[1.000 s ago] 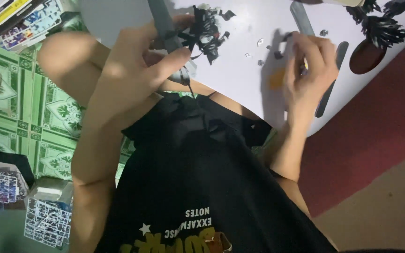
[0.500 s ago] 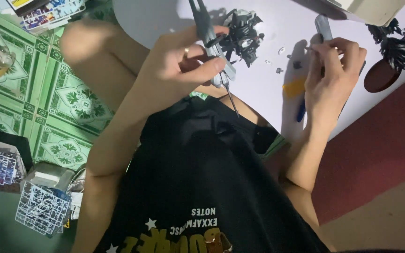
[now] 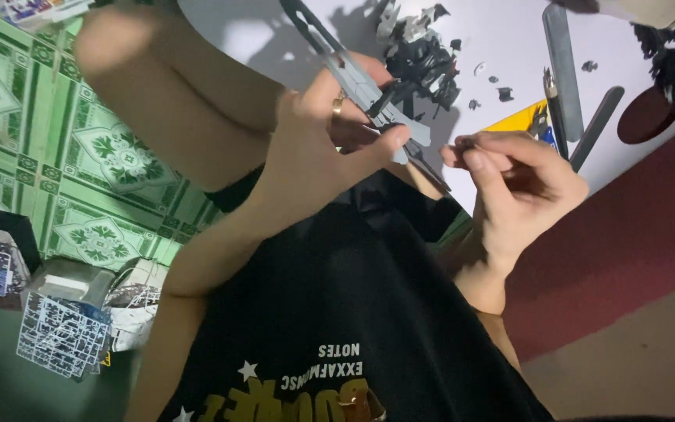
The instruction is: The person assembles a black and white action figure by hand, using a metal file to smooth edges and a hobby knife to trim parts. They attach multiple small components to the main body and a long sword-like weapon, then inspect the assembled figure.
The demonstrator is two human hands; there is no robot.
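Now right hand (image 3: 521, 184) has left the table, pinching a small dark piece (image 3: 462, 145); left hand's (image 3: 314, 148) grip clamps the grey part (image 3: 369, 90).

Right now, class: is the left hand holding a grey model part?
Yes: the left hand grips a long grey model part between thumb and fingers.

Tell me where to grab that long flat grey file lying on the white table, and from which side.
Take the grey file near its lower end, probably from the side facing the right hand. It lies flat and straight with bare white table along its left edge; black tools crowd its right.
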